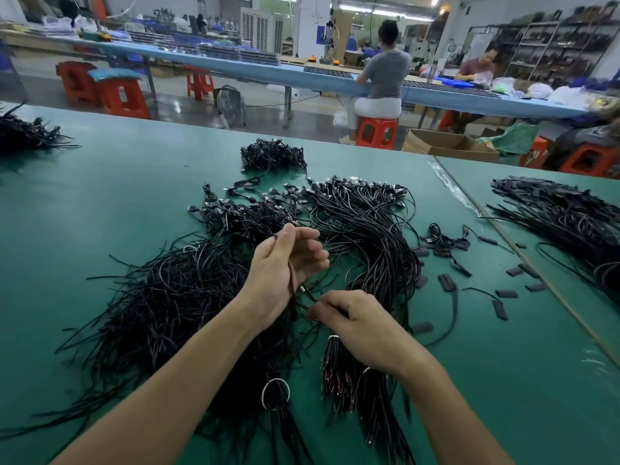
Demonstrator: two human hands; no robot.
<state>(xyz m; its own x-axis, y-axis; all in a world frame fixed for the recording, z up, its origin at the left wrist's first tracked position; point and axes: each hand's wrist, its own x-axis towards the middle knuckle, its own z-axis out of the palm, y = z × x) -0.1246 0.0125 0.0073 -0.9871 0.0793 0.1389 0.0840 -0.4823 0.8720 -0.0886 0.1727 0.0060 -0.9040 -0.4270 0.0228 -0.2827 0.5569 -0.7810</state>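
Note:
A big heap of thin black cables [188,297] covers the middle of the green table [100,203]. My left hand [281,266] is raised over the heap and holds one black cable [291,280] that runs down across its palm. My right hand [355,323] sits just below it and pinches the lower end of that cable between thumb and fingers. Under my right wrist lies a tied bundle of cables with reddish ends [335,374]. Another bundle bound with a white tie [275,391] lies near my left forearm.
Cables with plug ends [362,209] fan out behind my hands, a small pile [271,156] beyond. Short black sleeve pieces [500,308] lie scattered at right. More cable heaps sit at far right [563,209] and far left [23,132]. Two people sit at a distant bench.

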